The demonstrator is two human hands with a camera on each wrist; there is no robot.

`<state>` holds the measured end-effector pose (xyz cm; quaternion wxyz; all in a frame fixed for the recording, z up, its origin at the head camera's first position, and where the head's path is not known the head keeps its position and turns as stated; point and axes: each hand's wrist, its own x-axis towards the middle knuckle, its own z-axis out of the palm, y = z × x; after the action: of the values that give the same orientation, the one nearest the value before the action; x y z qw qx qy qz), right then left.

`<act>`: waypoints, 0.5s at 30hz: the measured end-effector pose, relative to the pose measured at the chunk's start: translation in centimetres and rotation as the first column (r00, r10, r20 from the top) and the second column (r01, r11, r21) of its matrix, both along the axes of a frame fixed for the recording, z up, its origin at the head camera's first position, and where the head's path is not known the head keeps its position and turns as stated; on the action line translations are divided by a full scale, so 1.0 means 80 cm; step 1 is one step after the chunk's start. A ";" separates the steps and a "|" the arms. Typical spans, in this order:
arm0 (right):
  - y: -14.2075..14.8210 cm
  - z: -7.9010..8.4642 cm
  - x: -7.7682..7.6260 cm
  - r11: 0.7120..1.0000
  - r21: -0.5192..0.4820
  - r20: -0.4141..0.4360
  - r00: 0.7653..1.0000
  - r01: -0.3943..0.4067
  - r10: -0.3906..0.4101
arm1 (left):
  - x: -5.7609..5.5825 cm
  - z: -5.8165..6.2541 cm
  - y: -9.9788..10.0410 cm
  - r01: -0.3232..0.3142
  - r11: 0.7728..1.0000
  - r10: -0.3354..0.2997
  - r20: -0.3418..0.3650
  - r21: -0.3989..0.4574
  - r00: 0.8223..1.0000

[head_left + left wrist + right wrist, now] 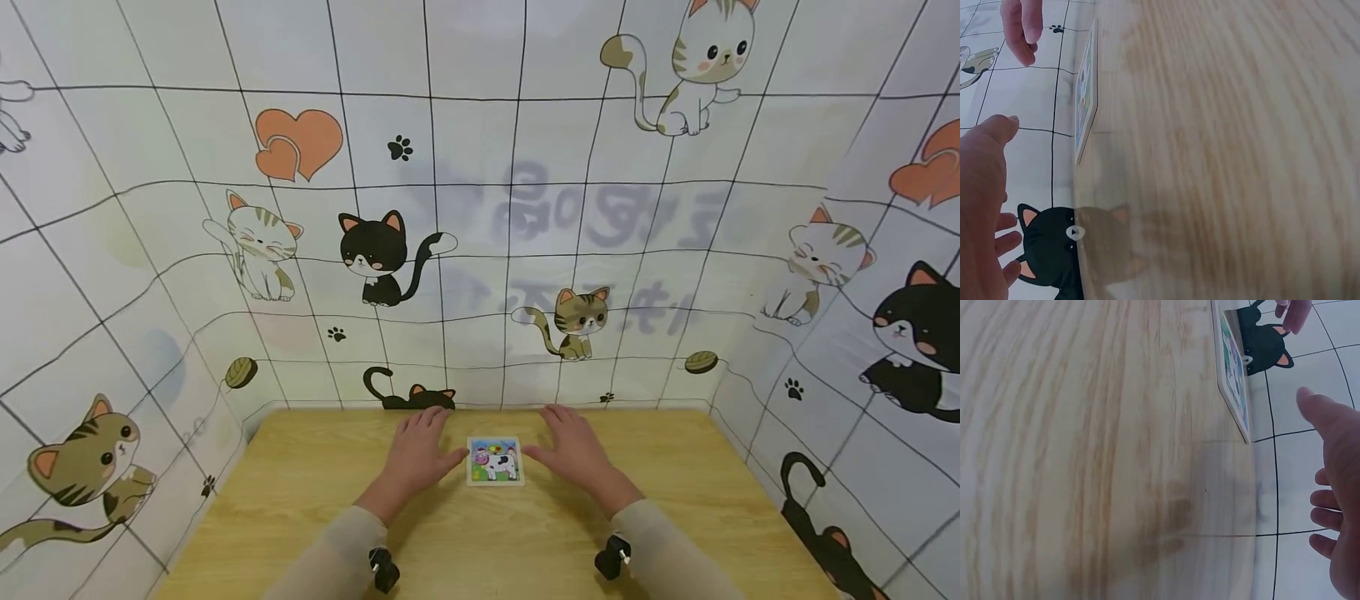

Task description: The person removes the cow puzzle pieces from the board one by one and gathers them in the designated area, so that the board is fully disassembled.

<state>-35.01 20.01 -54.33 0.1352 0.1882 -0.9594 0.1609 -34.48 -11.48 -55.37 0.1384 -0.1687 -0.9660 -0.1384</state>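
A small square picture board (495, 461) with a pale rim lies flat on the wooden table, a black-and-white cow printed on it. To its left is my left hand (418, 450), fingers extended forward and thumb pointing towards the board's left edge. On the other side my right hand (576, 450) mirrors it, thumb towards the right edge. Both wrist views show a gap between each thumb and the board (1087, 94), and the hands are raised off the tabletop, casting shadows on it. Neither hand holds anything.
The light wooden table (495, 550) ends at a back wall of white cloth (480, 250) with a black grid and printed cats, hearts and paw marks. Similar cloth stands at both sides. A small black device (384, 570) is on the left wrist, another (613, 557) on the right.
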 end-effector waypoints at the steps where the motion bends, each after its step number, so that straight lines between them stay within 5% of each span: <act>1: -0.002 -0.001 -0.001 1.000 -0.006 0.001 1.000 -0.006 0.006 | 0.000 -0.001 0.002 0.003 1.000 -0.003 0.002 0.001 1.000; 15: -0.026 -0.025 -0.006 0.996 -0.086 0.096 0.994 -0.034 0.042 | 0.006 -0.021 0.028 0.049 0.998 -0.054 0.127 0.042 0.990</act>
<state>-35.49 17.93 -56.30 0.0927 0.1924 -0.9535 0.2128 -33.97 -9.20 -57.08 0.0755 -0.1819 -0.9654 -0.1710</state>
